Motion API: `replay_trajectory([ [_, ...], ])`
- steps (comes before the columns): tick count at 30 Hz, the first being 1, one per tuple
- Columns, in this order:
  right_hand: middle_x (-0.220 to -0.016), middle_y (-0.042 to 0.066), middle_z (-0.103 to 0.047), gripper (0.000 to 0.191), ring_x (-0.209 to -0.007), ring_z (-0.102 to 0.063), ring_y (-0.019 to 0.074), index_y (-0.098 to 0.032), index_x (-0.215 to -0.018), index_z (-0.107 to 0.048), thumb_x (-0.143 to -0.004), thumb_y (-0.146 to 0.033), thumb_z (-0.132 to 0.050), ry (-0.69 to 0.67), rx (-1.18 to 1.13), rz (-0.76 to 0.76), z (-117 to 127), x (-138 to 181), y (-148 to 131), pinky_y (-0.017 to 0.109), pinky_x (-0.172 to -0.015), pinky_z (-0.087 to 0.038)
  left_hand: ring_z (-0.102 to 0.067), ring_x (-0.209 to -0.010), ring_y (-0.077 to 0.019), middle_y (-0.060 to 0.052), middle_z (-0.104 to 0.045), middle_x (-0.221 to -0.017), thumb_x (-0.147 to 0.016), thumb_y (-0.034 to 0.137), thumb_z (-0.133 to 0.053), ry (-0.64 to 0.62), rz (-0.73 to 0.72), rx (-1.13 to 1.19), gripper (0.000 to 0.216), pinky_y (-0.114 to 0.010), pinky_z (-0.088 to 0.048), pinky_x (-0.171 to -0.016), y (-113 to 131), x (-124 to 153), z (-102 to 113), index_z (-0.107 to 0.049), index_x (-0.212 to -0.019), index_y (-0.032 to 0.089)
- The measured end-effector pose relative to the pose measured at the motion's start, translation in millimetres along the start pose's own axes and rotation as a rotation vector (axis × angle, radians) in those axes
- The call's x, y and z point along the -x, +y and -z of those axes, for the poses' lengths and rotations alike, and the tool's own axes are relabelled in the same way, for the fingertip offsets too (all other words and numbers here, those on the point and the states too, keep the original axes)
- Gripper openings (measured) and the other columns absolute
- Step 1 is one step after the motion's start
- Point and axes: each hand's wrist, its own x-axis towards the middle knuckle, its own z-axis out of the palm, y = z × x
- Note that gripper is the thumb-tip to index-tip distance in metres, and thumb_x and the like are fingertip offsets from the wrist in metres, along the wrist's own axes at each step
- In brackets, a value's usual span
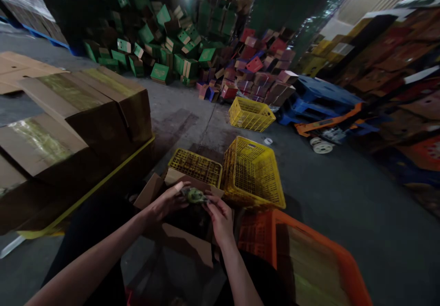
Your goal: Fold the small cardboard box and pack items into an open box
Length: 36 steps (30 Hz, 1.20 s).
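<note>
My left hand [167,203] and my right hand [220,217] meet over an open brown cardboard box [185,244] in front of me. Between their fingertips sits a small green object [195,196], too blurred to name. Both hands have their fingers curled onto it. A pale plaster wraps one finger of my left hand. The inside of the box is dark and its contents are hidden.
Yellow crates [252,173] stand just beyond the box, another yellow crate [250,113] farther off. An orange crate [305,260] is at my right. Stacked cardboard boxes [75,122] rise at left. Piles of green [161,40] and red cartons [261,67], blue pallets [323,97] and a pallet jack [330,125] lie beyond.
</note>
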Motion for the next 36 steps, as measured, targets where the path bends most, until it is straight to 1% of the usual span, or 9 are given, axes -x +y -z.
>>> replay_trajectory([
  [3,-0.130,0.007,-0.066,0.014,-0.123,-0.059,0.0297,-0.025,-0.087,-0.077,-0.078,-0.029,-0.067,-0.026,0.079,0.061,1,1,-2,0.040,-0.094,-0.053,-0.064,-0.116,-0.0283,-0.013,-0.059,-0.139,-0.090,0.072,-0.043,0.069,0.121,-0.032,0.069,-0.043,-0.053,-0.096,0,0,0,-0.051,-0.140,0.025],
  [8,-0.134,0.006,-0.064,0.017,-0.125,-0.057,0.0298,-0.025,-0.086,-0.077,-0.079,-0.027,-0.061,-0.073,0.138,0.080,0,2,-5,0.039,-0.095,-0.052,-0.061,-0.116,-0.0301,-0.014,-0.060,-0.135,-0.079,0.055,-0.073,0.038,0.031,-0.155,0.065,-0.035,-0.055,-0.083,-5,-1,5,-0.058,-0.133,0.021],
  [11,-0.138,0.005,-0.062,0.023,-0.131,-0.052,0.0300,-0.027,-0.098,-0.077,-0.081,-0.030,-0.062,-0.078,0.020,0.018,-2,2,-8,0.039,-0.094,-0.052,-0.063,-0.111,-0.0283,-0.015,-0.059,-0.134,-0.078,0.051,-0.076,0.031,-0.022,-0.142,0.063,-0.033,-0.054,-0.081,-5,-2,6,-0.060,-0.130,0.020],
  [15,-0.142,0.005,-0.059,0.043,-0.125,-0.058,0.0287,-0.031,-0.127,-0.065,-0.086,-0.044,-0.063,-0.040,-0.151,-0.107,-2,1,-12,0.036,-0.083,-0.057,-0.063,-0.110,-0.0273,-0.013,-0.061,-0.131,-0.076,0.042,-0.081,0.006,-0.122,-0.102,0.069,-0.037,-0.053,-0.087,-4,-2,4,-0.054,-0.137,0.023],
  [18,-0.139,0.004,-0.061,0.052,-0.118,-0.063,0.0288,-0.034,-0.134,-0.059,-0.087,-0.055,-0.064,-0.030,-0.106,-0.161,-2,2,-13,0.039,-0.082,-0.058,-0.061,-0.115,-0.0275,-0.012,-0.063,-0.128,-0.075,0.032,-0.083,-0.037,-0.215,-0.099,0.077,-0.040,-0.047,-0.099,-5,-3,4,-0.049,-0.143,0.024],
  [21,-0.133,0.003,-0.065,0.053,-0.120,-0.062,0.0294,-0.034,-0.132,-0.060,-0.084,-0.055,-0.068,-0.083,-0.032,-0.187,-4,3,-13,0.041,-0.088,-0.057,-0.057,-0.121,-0.0288,-0.009,-0.064,-0.129,-0.073,0.028,-0.084,-0.071,-0.273,-0.149,0.079,-0.040,-0.042,-0.104,-6,-4,6,-0.049,-0.144,0.025],
  [25,-0.118,0.004,-0.073,0.046,-0.113,-0.065,0.0277,-0.029,-0.121,-0.068,-0.079,-0.047,-0.077,-0.150,0.036,-0.158,-6,2,-14,0.040,-0.097,-0.051,-0.058,-0.120,-0.0292,-0.009,-0.063,-0.132,-0.073,0.027,-0.084,-0.130,-0.261,-0.226,0.077,-0.041,-0.041,-0.104,-2,-1,5,-0.051,-0.142,0.025],
  [30,-0.111,0.004,-0.075,0.043,-0.103,-0.067,0.0258,-0.026,-0.116,-0.072,-0.078,-0.045,-0.078,-0.123,0.120,-0.107,-4,2,-11,0.037,-0.094,-0.050,-0.057,-0.120,-0.0283,-0.009,-0.063,-0.131,-0.071,0.028,-0.085,-0.167,-0.220,-0.271,0.073,-0.040,-0.040,-0.105,-1,-1,4,-0.055,-0.138,0.024],
  [36,-0.108,0.004,-0.075,0.039,-0.101,-0.068,0.0259,-0.026,-0.111,-0.074,-0.077,-0.045,-0.078,-0.115,0.168,-0.058,-4,1,-9,0.036,-0.091,-0.051,-0.062,-0.114,-0.0293,-0.010,-0.069,-0.121,-0.071,0.038,-0.085,-0.117,-0.193,-0.297,0.063,-0.042,-0.041,-0.105,-10,-7,8,-0.064,-0.127,0.020],
])
